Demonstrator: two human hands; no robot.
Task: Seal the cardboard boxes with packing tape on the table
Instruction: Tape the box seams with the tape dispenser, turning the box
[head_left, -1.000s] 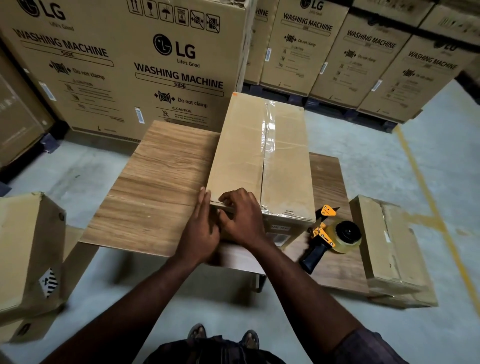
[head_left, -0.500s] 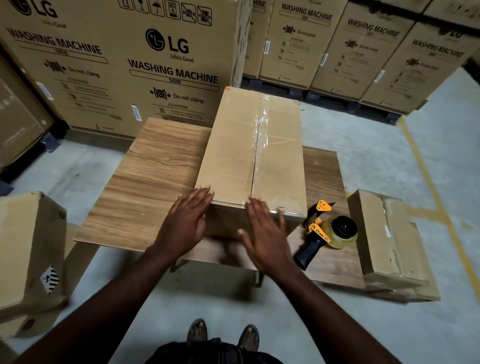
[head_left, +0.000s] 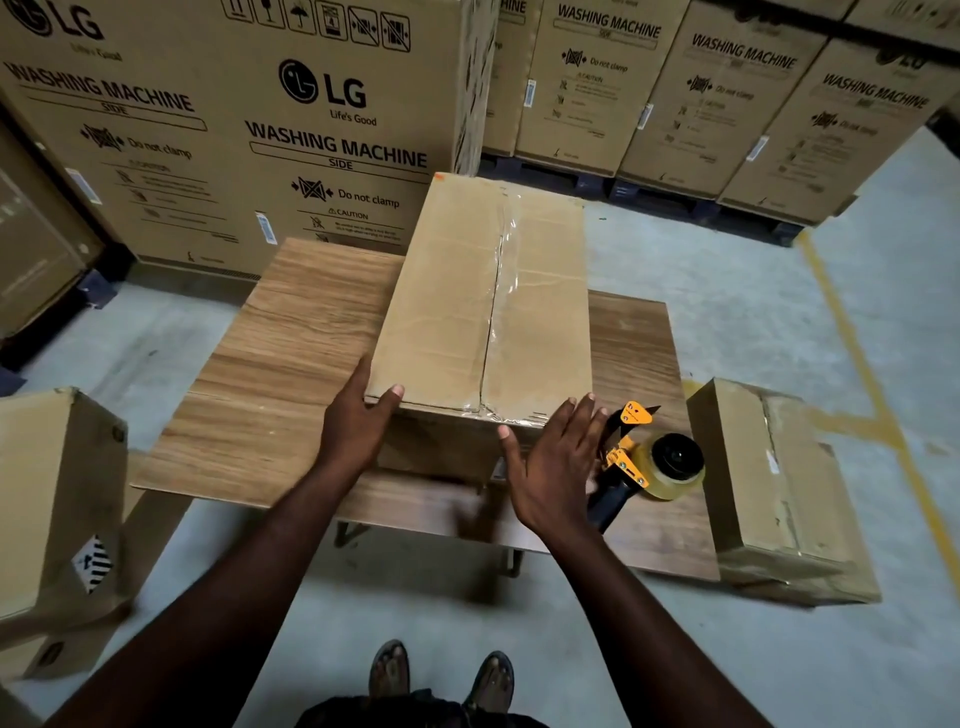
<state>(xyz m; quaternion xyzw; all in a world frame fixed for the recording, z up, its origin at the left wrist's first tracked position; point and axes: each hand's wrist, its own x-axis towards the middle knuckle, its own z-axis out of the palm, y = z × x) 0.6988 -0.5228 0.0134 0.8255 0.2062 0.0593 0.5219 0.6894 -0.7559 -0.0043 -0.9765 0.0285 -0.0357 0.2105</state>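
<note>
Left hand (head_left: 358, 423) lies spread on the near left corner of the box (head_left: 467, 312), mid-frame on the tabletop (head_left: 280, 374); right hand (head_left: 556, 467) hovers spread and empty by its near right corner. Top seam looks taped, so next likely means shifting it aside, both hands gripping firmly.
</note>
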